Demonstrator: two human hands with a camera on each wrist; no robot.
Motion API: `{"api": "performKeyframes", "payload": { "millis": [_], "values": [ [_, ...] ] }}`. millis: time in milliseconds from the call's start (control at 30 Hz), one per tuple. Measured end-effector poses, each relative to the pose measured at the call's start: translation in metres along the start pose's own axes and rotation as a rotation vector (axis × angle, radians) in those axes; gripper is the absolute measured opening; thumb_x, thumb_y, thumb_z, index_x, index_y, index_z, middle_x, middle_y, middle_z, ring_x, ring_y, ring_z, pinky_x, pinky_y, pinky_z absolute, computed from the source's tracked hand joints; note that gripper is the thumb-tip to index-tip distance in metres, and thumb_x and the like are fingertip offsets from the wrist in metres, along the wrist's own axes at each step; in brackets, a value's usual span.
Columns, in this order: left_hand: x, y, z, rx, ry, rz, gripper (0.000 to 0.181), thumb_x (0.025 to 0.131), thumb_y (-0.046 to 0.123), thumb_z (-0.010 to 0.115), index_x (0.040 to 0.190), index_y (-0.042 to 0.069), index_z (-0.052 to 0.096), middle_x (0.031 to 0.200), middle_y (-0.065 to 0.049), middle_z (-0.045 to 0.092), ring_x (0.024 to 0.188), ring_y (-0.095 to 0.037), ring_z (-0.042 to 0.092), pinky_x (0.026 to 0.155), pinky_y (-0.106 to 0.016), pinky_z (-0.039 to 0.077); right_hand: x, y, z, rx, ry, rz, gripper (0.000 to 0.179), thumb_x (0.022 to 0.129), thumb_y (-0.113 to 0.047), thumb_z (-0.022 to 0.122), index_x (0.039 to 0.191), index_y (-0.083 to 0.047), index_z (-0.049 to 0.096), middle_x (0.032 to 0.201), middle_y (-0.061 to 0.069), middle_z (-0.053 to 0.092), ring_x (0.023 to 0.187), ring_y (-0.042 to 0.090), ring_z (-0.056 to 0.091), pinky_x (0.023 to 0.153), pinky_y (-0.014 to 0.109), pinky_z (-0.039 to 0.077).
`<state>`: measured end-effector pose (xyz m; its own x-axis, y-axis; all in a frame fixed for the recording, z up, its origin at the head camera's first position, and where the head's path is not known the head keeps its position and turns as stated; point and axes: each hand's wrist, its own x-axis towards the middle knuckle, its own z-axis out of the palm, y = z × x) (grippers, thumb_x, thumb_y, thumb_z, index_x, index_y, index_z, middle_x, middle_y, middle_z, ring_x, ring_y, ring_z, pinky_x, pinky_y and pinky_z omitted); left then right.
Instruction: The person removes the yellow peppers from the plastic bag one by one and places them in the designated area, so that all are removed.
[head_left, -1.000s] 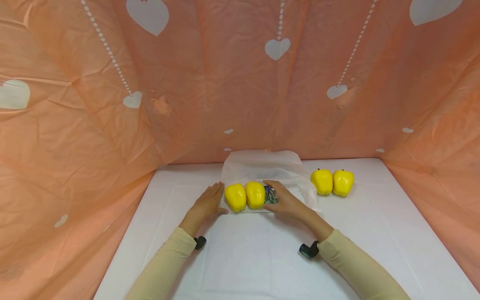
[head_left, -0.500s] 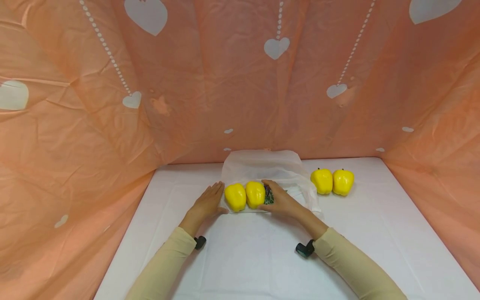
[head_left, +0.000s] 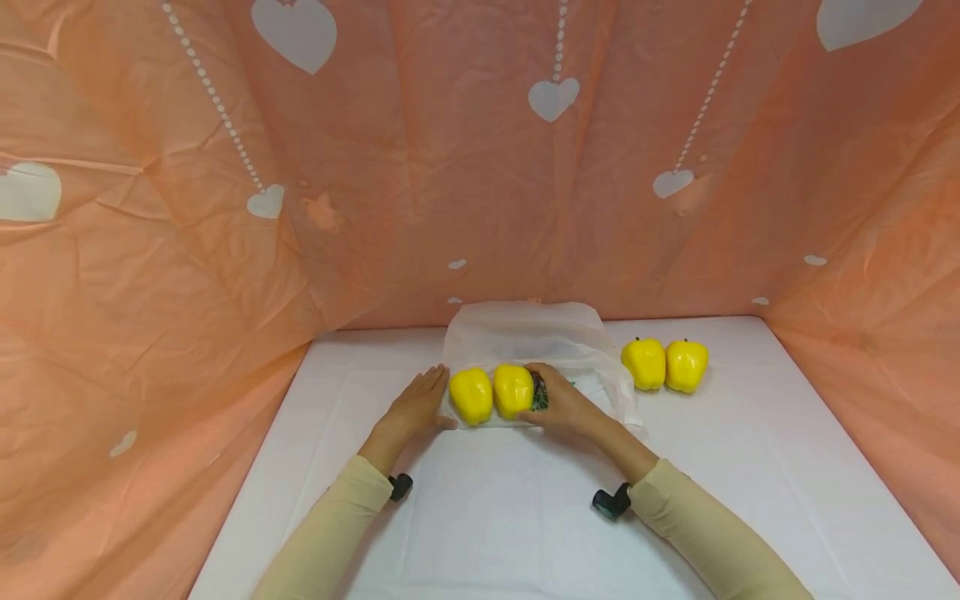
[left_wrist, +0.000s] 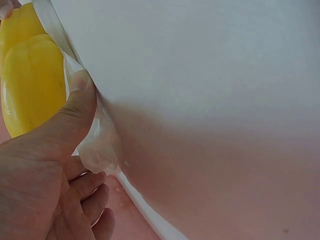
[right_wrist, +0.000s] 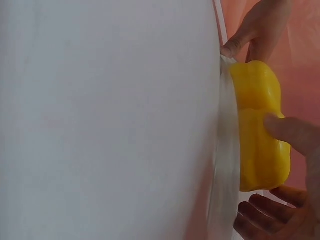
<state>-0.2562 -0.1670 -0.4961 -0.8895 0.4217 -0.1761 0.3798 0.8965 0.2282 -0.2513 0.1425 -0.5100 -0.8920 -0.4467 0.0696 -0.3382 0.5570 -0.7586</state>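
Note:
Two yellow bell peppers sit side by side on a translucent plastic bag (head_left: 525,331), the left pepper (head_left: 471,396) close by my left hand (head_left: 414,406). That hand lies with extended fingers along the bag's left side; in the left wrist view its thumb (left_wrist: 80,95) touches the bag's edge. My right hand (head_left: 567,406) grips the right pepper (head_left: 513,392) from its right side. Its thumb (right_wrist: 290,131) lies on the pepper in the right wrist view, with a finger under the far side. A dark leafy-patterned patch (head_left: 540,394) shows between palm and pepper.
Another two yellow bell peppers (head_left: 643,364) (head_left: 686,365) stand together at the back right of the white-covered table (head_left: 480,525). An orange curtain with white hearts (head_left: 555,208) rises behind the table and along both sides.
My right hand has moved left and closed in on the right pepper, which has shifted very slightly right, widening the gap between the pair. The left hand has stayed in place.

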Motion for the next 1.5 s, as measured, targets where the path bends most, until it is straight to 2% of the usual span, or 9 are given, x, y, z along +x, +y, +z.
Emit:
{"api": "performKeyframes", "payload": {
  "millis": [300, 533, 733, 1033, 1233, 1500],
  "values": [
    [-0.001, 0.001, 0.000, 0.018, -0.001, -0.001, 0.098, 0.098, 0.033, 0.080, 0.165, -0.011, 0.025, 0.175, -0.027, 0.022, 0.164, -0.039, 0.021, 0.136, -0.048, 0.015, -0.010, -0.003, -0.009, -0.017, 0.054, 0.003, 0.088, 0.089, -0.032, 0.088, 0.158, -0.003, 0.041, 0.159, 0.021, 0.049, 0.147, 0.042, 0.048, 0.124, 0.063, 0.038],
    [-0.003, 0.004, -0.003, -0.015, -0.006, -0.023, 0.097, 0.098, 0.031, 0.081, 0.165, -0.010, 0.024, 0.176, -0.025, 0.021, 0.164, -0.037, 0.020, 0.136, -0.047, 0.014, -0.019, -0.005, -0.017, -0.035, 0.074, 0.012, 0.088, 0.088, -0.032, 0.089, 0.158, -0.007, 0.041, 0.157, 0.017, 0.052, 0.145, 0.038, 0.051, 0.124, 0.060, 0.040],
    [-0.005, 0.006, -0.005, -0.025, -0.005, -0.023, 0.097, 0.098, 0.030, 0.081, 0.165, -0.011, 0.024, 0.176, -0.025, 0.021, 0.164, -0.037, 0.020, 0.136, -0.047, 0.014, -0.030, -0.008, -0.026, -0.033, 0.097, -0.025, 0.088, 0.089, -0.030, 0.089, 0.158, -0.007, 0.040, 0.156, 0.017, 0.052, 0.140, 0.038, 0.054, 0.119, 0.059, 0.047],
    [-0.005, 0.006, -0.004, -0.023, -0.006, -0.024, 0.096, 0.098, 0.030, 0.080, 0.165, -0.011, 0.024, 0.176, -0.025, 0.021, 0.164, -0.037, 0.020, 0.136, -0.047, 0.014, -0.043, -0.006, -0.040, -0.002, 0.127, -0.066, 0.086, 0.091, -0.023, 0.088, 0.158, -0.005, 0.038, 0.159, 0.017, 0.049, 0.144, 0.038, 0.050, 0.119, 0.060, 0.046],
    [-0.005, 0.006, -0.005, -0.028, -0.007, -0.030, 0.097, 0.098, 0.030, 0.080, 0.166, -0.010, 0.024, 0.176, -0.025, 0.021, 0.164, -0.037, 0.019, 0.136, -0.046, 0.013, -0.051, -0.001, -0.049, 0.014, 0.146, -0.058, 0.085, 0.091, -0.020, 0.088, 0.158, -0.006, 0.036, 0.162, 0.018, 0.045, 0.145, 0.041, 0.048, 0.120, 0.061, 0.045],
    [-0.004, 0.007, -0.004, -0.028, -0.005, -0.027, 0.095, 0.099, 0.030, 0.079, 0.166, -0.010, 0.024, 0.176, -0.025, 0.021, 0.164, -0.037, 0.020, 0.136, -0.047, 0.014, -0.066, 0.003, -0.062, 0.027, 0.186, -0.005, 0.087, 0.090, -0.014, 0.088, 0.157, -0.004, 0.035, 0.159, 0.022, 0.045, 0.143, 0.045, 0.049, 0.118, 0.064, 0.045]
  ]
}}
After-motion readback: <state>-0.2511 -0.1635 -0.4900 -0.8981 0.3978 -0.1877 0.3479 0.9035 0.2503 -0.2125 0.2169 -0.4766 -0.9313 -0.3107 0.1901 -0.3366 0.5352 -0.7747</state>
